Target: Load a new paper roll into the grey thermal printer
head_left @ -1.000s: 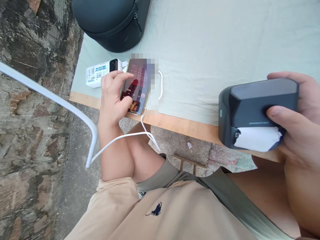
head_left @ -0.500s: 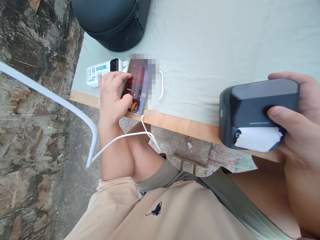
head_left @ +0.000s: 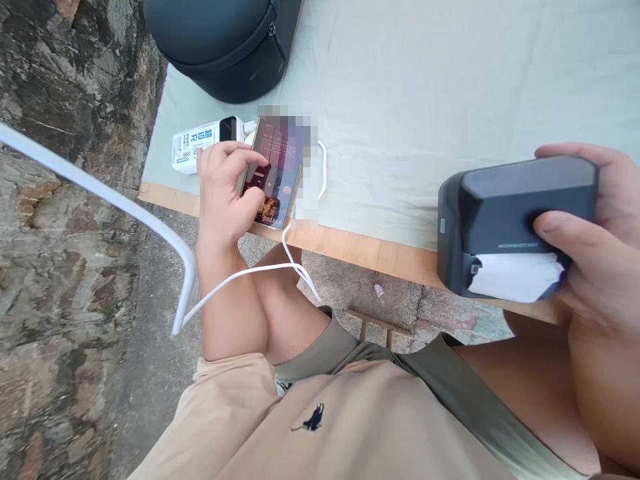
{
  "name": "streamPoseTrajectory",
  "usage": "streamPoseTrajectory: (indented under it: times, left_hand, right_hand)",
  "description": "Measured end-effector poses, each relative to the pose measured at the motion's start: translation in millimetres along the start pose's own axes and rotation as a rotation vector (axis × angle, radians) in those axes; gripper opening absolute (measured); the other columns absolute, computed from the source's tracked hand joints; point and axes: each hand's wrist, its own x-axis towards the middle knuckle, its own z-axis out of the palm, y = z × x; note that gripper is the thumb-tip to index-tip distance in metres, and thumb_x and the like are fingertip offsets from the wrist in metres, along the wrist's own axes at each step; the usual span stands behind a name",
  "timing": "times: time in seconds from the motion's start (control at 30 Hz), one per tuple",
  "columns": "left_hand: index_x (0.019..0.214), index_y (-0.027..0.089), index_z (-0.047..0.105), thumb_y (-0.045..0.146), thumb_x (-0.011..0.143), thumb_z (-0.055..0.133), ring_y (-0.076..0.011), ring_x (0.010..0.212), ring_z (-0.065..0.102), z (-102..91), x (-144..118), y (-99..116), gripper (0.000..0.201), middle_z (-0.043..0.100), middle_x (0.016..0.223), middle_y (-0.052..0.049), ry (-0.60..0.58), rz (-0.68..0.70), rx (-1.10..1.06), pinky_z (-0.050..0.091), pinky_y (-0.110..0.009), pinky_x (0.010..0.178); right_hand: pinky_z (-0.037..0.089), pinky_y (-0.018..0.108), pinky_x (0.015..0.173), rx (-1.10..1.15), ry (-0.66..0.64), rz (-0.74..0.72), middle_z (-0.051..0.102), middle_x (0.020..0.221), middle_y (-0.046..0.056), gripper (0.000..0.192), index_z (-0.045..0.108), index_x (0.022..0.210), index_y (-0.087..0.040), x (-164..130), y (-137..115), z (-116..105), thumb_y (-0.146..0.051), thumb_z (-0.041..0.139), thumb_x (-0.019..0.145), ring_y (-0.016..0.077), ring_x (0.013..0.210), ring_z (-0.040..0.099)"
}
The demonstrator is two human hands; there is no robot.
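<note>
A smartphone (head_left: 273,177) with a lit screen lies at the table's near edge, its right side blurred out by pixel blocks. Over its left side is my left hand (head_left: 226,190), fingers apart, the index fingertip on or just above the screen and the thumb near the lower left part. Beside that hand lies a white power bank (head_left: 193,143) with a dark display end and a plug in it. Far to the right, my right hand (head_left: 595,260) grips a dark grey small printer (head_left: 525,193), thumb on top. White paper (head_left: 517,277) with a ragged edge shows at its front.
A black zippered case (head_left: 225,50) stands at the back left on the pale cloth (head_left: 425,87). A white cable (head_left: 250,270) hangs over the wooden table edge (head_left: 350,247), and a thicker white cord (head_left: 125,193) crosses the left. Rough stone wall (head_left: 65,267) borders the left side.
My left index finger has moved slightly down and right over the phone, and the picture on the screen has changed. The right hand and printer have stayed nearly still.
</note>
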Motion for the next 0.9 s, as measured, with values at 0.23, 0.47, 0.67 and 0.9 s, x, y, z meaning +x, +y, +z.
streamPoseTrajectory:
  times: [0.23, 0.47, 0.67, 0.9]
  left_hand:
    - [0.109, 0.033, 0.066, 0.022, 0.068, 0.059, -0.0369, 0.132, 0.064, -0.7, 2.8, 5.4, 0.043, 0.071, 0.120, -0.006, 0.013, 0.060, 0.019, 0.040, -0.068, 0.132]
    - [0.150, 0.038, 0.067, 0.022, 0.078, 0.063, -0.0404, 0.156, 0.047, 7.1, 21.9, 25.1, 0.074, 0.061, 0.148, -0.011, -0.199, 0.025, 0.232, 0.030, -0.065, 0.139]
    - [0.154, 0.044, 0.066, 0.025, 0.087, 0.060, -0.0402, 0.163, 0.039, 8.2, 25.0, 40.6, 0.069, 0.055, 0.157, -0.008, -0.276, -0.091, 0.280, 0.023, -0.065, 0.143]
    - [0.154, 0.047, 0.065, 0.024, 0.088, 0.059, -0.0393, 0.170, 0.031, 4.5, 26.0, 57.2, 0.071, 0.053, 0.162, -0.005, -0.312, -0.184, 0.322, 0.002, -0.068, 0.147]
  right_hand:
    - [0.056, 0.031, 0.065, 0.076, -0.016, 0.092, 0.062, 0.131, 0.005, 0.064, 0.068, 0.141, -0.051, -16.3, -25.9, 11.9, -0.070, 0.084, 0.083, 0.0166, 0.099, 0.064]
    - [0.054, 0.027, 0.062, 0.099, -0.020, 0.094, 0.062, 0.128, 0.006, 0.064, 0.069, 0.140, -0.052, -12.2, -20.5, 12.1, -0.069, 0.086, 0.081, 0.0147, 0.096, 0.063]
    - [0.055, 0.031, 0.058, 0.123, -0.070, 0.086, 0.064, 0.120, 0.007, 0.091, 0.069, 0.137, -0.046, 4.9, 0.1, 0.2, -0.083, 0.094, 0.057, 0.0167, 0.090, 0.064]
    - [0.055, 0.030, 0.060, 0.131, -0.058, 0.112, 0.063, 0.121, 0.006, 0.091, 0.070, 0.134, -0.049, 2.1, -6.6, 2.7, -0.084, 0.095, 0.054, 0.0156, 0.091, 0.063]
